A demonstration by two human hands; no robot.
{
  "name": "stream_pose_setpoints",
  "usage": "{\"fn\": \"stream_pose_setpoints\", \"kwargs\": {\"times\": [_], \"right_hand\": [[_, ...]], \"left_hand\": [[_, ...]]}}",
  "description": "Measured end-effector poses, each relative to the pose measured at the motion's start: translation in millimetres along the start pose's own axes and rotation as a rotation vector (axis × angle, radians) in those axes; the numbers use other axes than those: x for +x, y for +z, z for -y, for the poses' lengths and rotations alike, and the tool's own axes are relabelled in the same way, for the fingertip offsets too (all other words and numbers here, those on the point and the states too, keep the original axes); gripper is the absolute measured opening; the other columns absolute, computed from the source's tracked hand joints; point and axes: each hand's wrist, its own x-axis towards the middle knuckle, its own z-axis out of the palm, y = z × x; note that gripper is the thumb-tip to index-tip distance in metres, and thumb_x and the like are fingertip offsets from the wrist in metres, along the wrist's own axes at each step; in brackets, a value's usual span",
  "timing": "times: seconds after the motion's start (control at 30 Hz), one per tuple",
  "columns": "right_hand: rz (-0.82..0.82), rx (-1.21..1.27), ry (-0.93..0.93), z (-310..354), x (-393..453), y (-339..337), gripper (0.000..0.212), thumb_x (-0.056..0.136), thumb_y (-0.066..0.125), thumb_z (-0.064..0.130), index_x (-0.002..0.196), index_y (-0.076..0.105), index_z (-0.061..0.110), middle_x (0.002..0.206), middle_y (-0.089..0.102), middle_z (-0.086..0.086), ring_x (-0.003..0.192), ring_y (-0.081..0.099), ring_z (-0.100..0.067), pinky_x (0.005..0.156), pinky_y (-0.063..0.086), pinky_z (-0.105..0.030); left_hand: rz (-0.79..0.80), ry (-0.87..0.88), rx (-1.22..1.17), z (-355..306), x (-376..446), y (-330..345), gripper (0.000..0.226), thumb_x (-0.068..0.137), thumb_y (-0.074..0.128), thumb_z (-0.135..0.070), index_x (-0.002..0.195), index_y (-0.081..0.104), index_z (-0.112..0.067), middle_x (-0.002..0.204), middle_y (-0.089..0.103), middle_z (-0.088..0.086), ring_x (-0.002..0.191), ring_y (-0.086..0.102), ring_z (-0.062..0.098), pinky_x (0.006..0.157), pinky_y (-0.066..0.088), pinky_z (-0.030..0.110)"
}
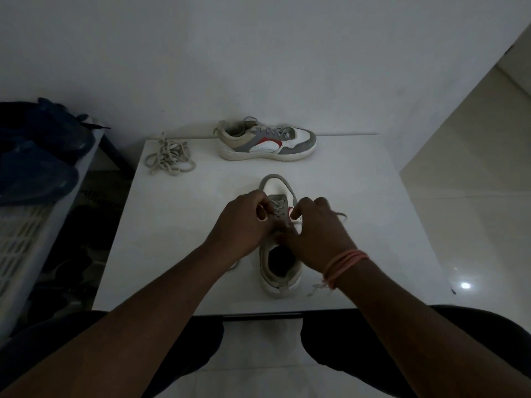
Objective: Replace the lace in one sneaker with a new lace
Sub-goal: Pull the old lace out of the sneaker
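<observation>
At the table's point(172, 239) near middle, a sneaker point(280, 254) is set toe away; its lace point(275, 206) is pinched by the curled fingers of the left hand point(244, 222) and right hand point(319, 234).

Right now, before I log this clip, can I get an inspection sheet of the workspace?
Surface: white table, dim light.
Job's things: near sneaker, toe pointing away, laced at least partly; loose lace bundled far left.
Clutter: second sneaker at far edge, laced.
Grips: left hand and right hand both pinch lace at the near sneaker's eyelets.
Cables: nothing seen.
Surroundings: white basket and blue bags left; tiled floor right.
</observation>
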Motion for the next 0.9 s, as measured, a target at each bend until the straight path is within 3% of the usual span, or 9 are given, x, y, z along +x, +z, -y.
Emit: {"fn": "stream_pose_setpoints", "kwargs": {"times": [0.1,0.27,0.43,0.5,0.6,0.67,0.8,0.83,0.9], "right_hand": [[-0.041,0.015,-0.006,2.4,4.9,7.2,0.022,0.092,0.066,0.034,0.098,0.053,0.017,0.094,0.064,-0.004,0.083,0.060,-0.021,0.069,0.045,-0.030],[-0.014,0.114,0.130,-15.5,18.5,-3.2,0.024,0.079,0.077,0.045,0.074,0.060,0.027,0.084,0.067,0.004,0.082,0.066,-0.021,0.083,0.055,-0.039],[-0.024,0.086,0.091,-14.8,16.6,1.0,0.016,0.087,0.070,0.032,0.076,0.061,0.026,0.086,0.065,0.003,0.086,0.064,-0.021,0.082,0.053,-0.037],[-0.024,0.083,0.085,-15.4,17.1,0.8,0.019,0.087,0.071,0.033,0.073,0.059,0.027,0.082,0.063,0.006,0.082,0.062,-0.019,0.080,0.053,-0.037],[-0.006,0.052,0.075,-14.6,18.8,2.0,0.015,0.088,0.069,0.033,0.079,0.060,0.025,0.084,0.063,0.005,0.083,0.061,-0.020,0.082,0.052,-0.038],[-0.009,0.035,0.062,-14.2,17.3,2.8,0.014,0.089,0.068,0.032,0.082,0.060,0.022,0.087,0.063,0.003,0.084,0.061,-0.021,0.077,0.050,-0.034],[0.019,0.110,0.067,-16.6,17.9,-0.1,0.021,0.087,0.071,0.037,0.080,0.059,0.022,0.083,0.064,0.002,0.079,0.064,-0.021,0.074,0.053,-0.037],[0.019,0.116,0.068,-16.8,17.7,0.4,0.022,0.087,0.072,0.038,0.081,0.059,0.022,0.083,0.063,0.002,0.079,0.064,-0.021,0.075,0.054,-0.038],[0.009,0.077,0.053,-15.5,18.3,3.0,0.022,0.087,0.071,0.041,0.084,0.060,0.022,0.085,0.062,0.003,0.080,0.061,-0.020,0.076,0.053,-0.038]], "left_hand": [[-0.001,0.049,0.009,5.2,-0.3,4.8,0.014,0.088,0.076,-0.025,0.095,0.064,-0.028,0.084,0.064,-0.012,0.074,0.060,0.007,0.062,0.042,0.019],[0.074,0.042,0.134,10.6,1.6,-6.0,0.019,0.092,0.066,-0.016,0.106,0.059,-0.027,0.085,0.064,-0.003,0.077,0.064,0.019,0.068,0.052,0.036],[-0.019,0.252,0.427,7.8,-13.2,11.7,0.040,0.093,0.056,-0.025,0.130,0.057,-0.041,0.127,0.054,-0.002,0.104,0.061,0.022,0.081,0.056,0.039],[-0.101,0.340,0.490,7.5,-15.6,14.2,0.032,0.094,0.056,-0.032,0.124,0.064,-0.038,0.129,0.056,-0.005,0.107,0.059,0.019,0.080,0.057,0.037],[-0.198,0.414,0.509,6.7,-13.9,17.8,0.020,0.094,0.061,-0.046,0.105,0.073,-0.033,0.113,0.064,-0.005,0.096,0.060,0.019,0.068,0.055,0.034],[-0.237,0.346,0.428,4.8,-11.5,20.1,0.017,0.093,0.063,-0.044,0.096,0.072,-0.030,0.101,0.066,-0.005,0.089,0.063,0.019,0.066,0.054,0.034],[-0.288,-0.184,0.127,26.3,15.3,-9.7,0.022,0.088,0.069,-0.041,0.078,0.061,-0.023,0.084,0.066,-0.004,0.085,0.065,0.023,0.073,0.051,0.034],[-0.251,-0.218,0.109,30.9,18.4,-15.8,0.022,0.088,0.069,-0.041,0.079,0.060,-0.024,0.084,0.066,-0.004,0.087,0.065,0.023,0.076,0.051,0.035],[-0.250,-0.108,0.067,27.3,17.1,-16.5,0.016,0.088,0.070,-0.038,0.086,0.062,-0.025,0.088,0.065,-0.006,0.086,0.064,0.018,0.077,0.051,0.034]]}}
